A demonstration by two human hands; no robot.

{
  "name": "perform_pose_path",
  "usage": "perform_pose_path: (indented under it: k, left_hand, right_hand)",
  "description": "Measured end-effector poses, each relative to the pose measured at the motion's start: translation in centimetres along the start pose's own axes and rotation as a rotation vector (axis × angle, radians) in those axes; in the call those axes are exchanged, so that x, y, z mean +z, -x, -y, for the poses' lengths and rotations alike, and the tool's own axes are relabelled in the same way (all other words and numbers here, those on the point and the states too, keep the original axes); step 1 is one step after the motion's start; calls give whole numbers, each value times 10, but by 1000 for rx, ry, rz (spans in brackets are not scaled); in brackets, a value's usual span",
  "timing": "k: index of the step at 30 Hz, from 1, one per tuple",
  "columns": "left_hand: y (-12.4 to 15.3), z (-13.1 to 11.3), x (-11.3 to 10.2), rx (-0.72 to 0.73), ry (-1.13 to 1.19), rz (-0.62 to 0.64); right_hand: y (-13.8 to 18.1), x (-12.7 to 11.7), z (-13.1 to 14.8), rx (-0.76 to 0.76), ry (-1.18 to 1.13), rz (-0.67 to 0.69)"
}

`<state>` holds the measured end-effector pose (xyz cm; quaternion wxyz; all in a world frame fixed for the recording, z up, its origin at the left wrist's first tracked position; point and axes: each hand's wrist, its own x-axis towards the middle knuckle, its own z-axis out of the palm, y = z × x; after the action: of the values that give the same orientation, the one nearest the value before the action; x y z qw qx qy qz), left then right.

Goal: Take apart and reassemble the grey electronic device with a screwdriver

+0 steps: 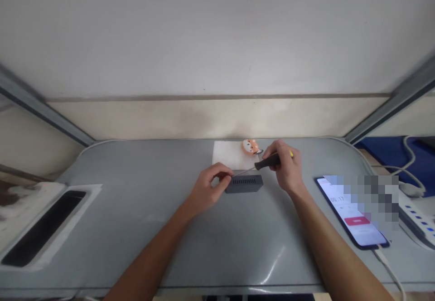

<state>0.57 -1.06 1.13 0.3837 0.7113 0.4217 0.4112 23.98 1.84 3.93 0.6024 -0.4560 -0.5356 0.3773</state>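
A small dark grey box [244, 185] with a row of vent slots stands on the grey desk. At its left end, the thumb and fingers of my left hand [210, 186] are closed on the corner. My right hand [287, 165] grips a screwdriver [268, 161] by its black and yellow handle. The metal shaft slants down to the left over the box's top edge. Its tip reaches my left fingertips, which hide the exact contact. Just behind the box lie a white sheet [226, 152] and an orange and white animal-faced case [250, 147] with a metal clip.
On the right lies a lit phone [353, 215] with a white cable plugged in. Beside it sits a white power strip [416, 219]. A black rectangular object [44, 228] rests on white material at the left. The wall panel [217, 117] closes off the desk's back.
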Motion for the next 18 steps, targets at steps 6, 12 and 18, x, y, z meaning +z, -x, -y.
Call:
perform_pose_path:
  k: [6, 12, 18]
  left_hand:
    - [-5, 3, 4, -73, 84, -25]
    - [-10, 10, 8, -127, 94, -71]
    - [-8, 3, -15, -56, 3, 130]
  right_hand:
    - [0, -2, 11, -29, 59, 24]
    - [-20, -10, -6, 58, -161, -181]
    - [-40, -27, -26, 127, -321, -337]
